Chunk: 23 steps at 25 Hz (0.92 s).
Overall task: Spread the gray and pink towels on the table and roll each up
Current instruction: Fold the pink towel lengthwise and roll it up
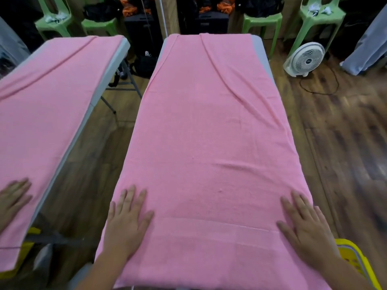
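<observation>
Left grip and right grip lie flat with fingers spread, palms down on the near end of the pink towel, one near each long edge. Just beside the right wrist sits a yellow basket. Spread full length, the towel covers the tabletop, with a few diagonal creases toward its far end. A mirror on the left reflects it. Beyond, a white fan stands on the wooden floor near green chairs.
</observation>
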Available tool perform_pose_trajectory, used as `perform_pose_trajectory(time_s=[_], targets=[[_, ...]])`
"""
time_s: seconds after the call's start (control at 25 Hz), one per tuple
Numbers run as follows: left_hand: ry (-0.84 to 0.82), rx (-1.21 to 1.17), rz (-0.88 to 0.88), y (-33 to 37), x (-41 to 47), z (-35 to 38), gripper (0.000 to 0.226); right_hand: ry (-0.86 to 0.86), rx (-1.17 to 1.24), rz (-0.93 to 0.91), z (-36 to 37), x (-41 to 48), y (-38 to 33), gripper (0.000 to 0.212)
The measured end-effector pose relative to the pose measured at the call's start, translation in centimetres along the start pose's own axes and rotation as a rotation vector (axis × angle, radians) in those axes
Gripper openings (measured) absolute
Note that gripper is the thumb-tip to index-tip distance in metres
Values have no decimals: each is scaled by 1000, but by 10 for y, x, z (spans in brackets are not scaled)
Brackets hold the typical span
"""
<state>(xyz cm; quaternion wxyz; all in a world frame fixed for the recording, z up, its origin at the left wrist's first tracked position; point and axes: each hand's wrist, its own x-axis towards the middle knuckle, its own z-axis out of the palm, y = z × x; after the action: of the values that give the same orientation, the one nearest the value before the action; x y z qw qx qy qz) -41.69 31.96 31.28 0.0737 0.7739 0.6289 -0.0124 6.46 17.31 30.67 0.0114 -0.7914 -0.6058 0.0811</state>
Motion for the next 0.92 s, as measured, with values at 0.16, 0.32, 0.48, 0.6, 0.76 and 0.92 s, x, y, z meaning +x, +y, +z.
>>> perform_pose_trajectory(time_s=[0.16, 0.32, 0.48, 0.6, 0.76, 0.92], targets=[[-56, -27, 124, 4, -32, -1, 67, -12, -33, -200, -9, -41, -17, 69], [-109, 22, 492, -29, -102, 15, 80, -37, 9, -386, 11, -124, -56, 75], [-36, 24, 477, -66, -113, 6, 61, 52, 64, -96, 14, -145, -62, 56], [-38, 34, 417, -86, -120, 0, 62, 154, 79, -55, 0, -155, -50, 26], [-134, -13, 264, -96, -120, -1, 52, 110, 220, 207, 0, -167, -15, 32], [-175, -108, 91, -97, -120, 1, 92, 29, 529, 467, 8, -171, -11, 58]])
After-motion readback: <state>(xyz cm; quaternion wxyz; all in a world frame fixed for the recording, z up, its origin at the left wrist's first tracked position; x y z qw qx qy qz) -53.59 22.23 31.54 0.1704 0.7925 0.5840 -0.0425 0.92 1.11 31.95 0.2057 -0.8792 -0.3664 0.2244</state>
